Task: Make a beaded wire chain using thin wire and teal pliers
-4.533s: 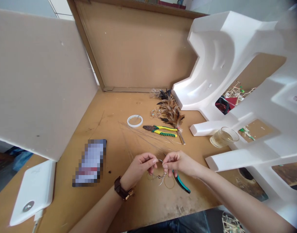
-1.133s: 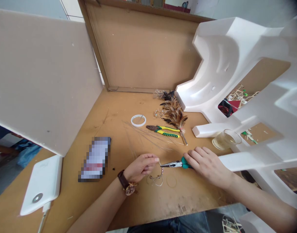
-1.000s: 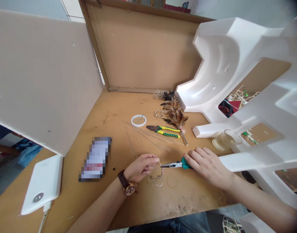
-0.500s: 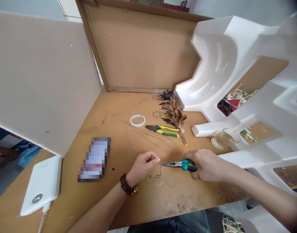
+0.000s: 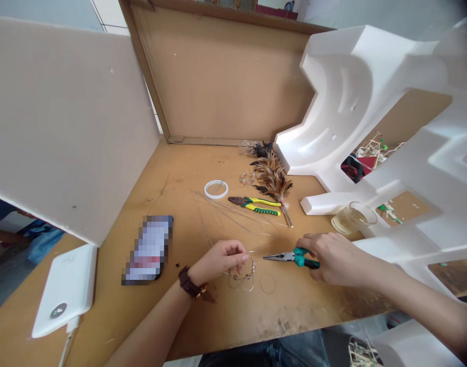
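Note:
My left hand (image 5: pixel 223 260), with a dark watch on its wrist, pinches a thin wire loop strung with beads (image 5: pixel 249 276). The loop hangs below the fingers, close over the table. In my right hand (image 5: pixel 332 255) is a pair of needle-nose pliers (image 5: pixel 290 258) with teal and black handles. Their long jaws point left toward the beaded wire, a short gap apart from it. A thin plain wire ring (image 5: pixel 267 283) lies on the table just right of the beads.
Combination pliers (image 5: pixel 256 204), a white ring (image 5: pixel 216 189) and loose wires lie beyond my hands. A feather duster (image 5: pixel 273 176) and a glass (image 5: pixel 353 218) stand near white foam (image 5: pixel 332 117). A phone (image 5: pixel 149 250) and a white power bank (image 5: pixel 67 288) are at left.
My right hand has drawn the needle-nose pliers to the right, away from the beaded wire. My left hand has shifted slightly left, still pinching the wire.

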`<state>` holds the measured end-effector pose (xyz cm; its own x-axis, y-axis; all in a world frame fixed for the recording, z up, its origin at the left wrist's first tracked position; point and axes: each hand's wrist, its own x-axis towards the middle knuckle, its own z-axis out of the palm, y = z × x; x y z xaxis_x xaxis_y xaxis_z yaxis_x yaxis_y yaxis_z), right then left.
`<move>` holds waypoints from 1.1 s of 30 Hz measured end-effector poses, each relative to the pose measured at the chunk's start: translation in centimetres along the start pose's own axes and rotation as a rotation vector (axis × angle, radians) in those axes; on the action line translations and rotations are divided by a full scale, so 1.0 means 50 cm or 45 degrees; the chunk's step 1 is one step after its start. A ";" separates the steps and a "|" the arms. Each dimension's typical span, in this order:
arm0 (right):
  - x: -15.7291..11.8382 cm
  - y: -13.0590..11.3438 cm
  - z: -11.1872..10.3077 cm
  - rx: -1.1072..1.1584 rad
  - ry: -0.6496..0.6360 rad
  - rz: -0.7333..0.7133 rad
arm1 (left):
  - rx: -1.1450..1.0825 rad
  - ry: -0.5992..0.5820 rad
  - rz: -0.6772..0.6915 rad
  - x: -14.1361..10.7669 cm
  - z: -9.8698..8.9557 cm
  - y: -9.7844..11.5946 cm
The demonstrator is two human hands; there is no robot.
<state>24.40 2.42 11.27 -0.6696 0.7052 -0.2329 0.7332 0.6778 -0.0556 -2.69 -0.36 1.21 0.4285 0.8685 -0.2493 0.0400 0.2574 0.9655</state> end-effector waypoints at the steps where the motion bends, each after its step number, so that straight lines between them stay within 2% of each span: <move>1: -0.001 -0.001 0.002 -0.003 0.006 0.003 | 0.002 -0.016 0.008 0.000 0.001 -0.001; 3: -0.002 -0.002 0.004 -0.029 0.044 0.001 | -0.002 -0.014 0.027 0.001 0.003 -0.001; 6: -0.003 -0.002 0.002 -0.155 0.219 -0.049 | -0.013 0.026 0.041 0.001 0.006 0.001; 8: -0.003 -0.003 -0.001 -0.289 0.346 -0.147 | -0.058 0.041 0.023 0.001 0.009 0.002; 10: -0.002 -0.008 -0.003 -0.425 0.403 -0.272 | -0.134 0.041 -0.005 0.001 0.012 0.003; 13: 0.003 -0.022 0.000 -0.583 0.388 -0.420 | -0.233 0.031 -0.041 0.002 0.016 0.004; 16: 0.010 -0.037 0.007 -0.669 0.396 -0.481 | -0.285 0.031 -0.061 0.002 0.018 0.004; 33: 0.034 -0.050 0.013 -0.736 0.404 -0.538 | -0.275 0.012 -0.055 0.002 0.015 0.002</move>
<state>21.54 1.79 10.39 -0.9439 0.3300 -0.0114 0.2886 0.8415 0.4567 -1.94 -0.57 1.33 0.4223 0.8581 -0.2921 -0.1366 0.3788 0.9154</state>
